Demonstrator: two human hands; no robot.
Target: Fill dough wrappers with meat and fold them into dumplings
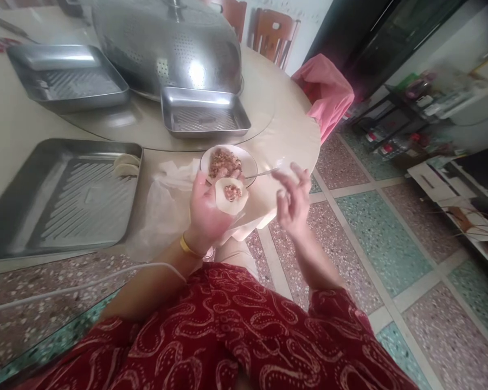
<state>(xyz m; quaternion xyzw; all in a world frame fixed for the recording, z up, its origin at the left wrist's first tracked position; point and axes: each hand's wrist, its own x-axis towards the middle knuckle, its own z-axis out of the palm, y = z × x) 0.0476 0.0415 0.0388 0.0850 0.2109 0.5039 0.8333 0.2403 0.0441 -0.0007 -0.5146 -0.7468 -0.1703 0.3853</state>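
A round dumpling wrapper (223, 205) lies across the palm and fingers of my left hand (206, 208), with a small mound of minced filling (232, 192) at its middle. Just behind that hand, a white bowl (250, 157) holds more minced filling (225, 161). A thin metal utensil handle (262, 174) sticks out of the bowl to the right; its other end is hidden. My right hand (293, 197) is raised near the handle's tip, fingers apart and slightly blurred, with nothing seen in them. Two folded dumplings (126, 165) sit in the large metal tray (136, 189) at left.
Two smaller metal trays (205, 132) (81, 103) stand farther back, before a large perforated metal dome (171, 49). Crumpled clear plastic (162, 208) lies between large tray and bowl. A white cable (85, 284) crosses my left forearm. Pink cloth (325, 92) hangs beyond the table's right edge.
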